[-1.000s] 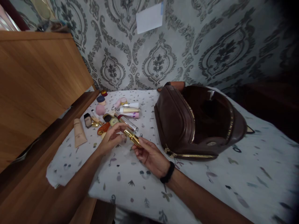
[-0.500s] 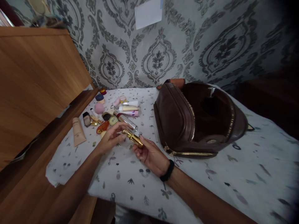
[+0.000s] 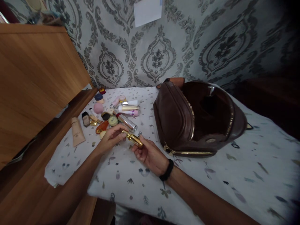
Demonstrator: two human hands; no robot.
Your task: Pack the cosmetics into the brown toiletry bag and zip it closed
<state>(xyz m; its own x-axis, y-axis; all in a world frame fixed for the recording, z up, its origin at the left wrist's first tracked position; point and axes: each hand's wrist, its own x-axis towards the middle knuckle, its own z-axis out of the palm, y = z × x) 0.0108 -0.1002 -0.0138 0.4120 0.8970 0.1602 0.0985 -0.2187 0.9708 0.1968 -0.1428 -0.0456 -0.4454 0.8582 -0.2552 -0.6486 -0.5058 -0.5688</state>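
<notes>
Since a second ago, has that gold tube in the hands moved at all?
No, barely. The gold tube still sits between both hands just left of the brown bag; its slight upward drift matches the bag's, so the camera shifted.

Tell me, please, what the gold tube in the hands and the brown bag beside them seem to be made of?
The gold tube, held by the left hand and right hand, looks like polished metal or metallised plastic: it shines with bright glints. The brown bag looks like leather or an imitation: smooth, with a soft sheen and folds, and gold-coloured zip teeth that seem metal.
</notes>
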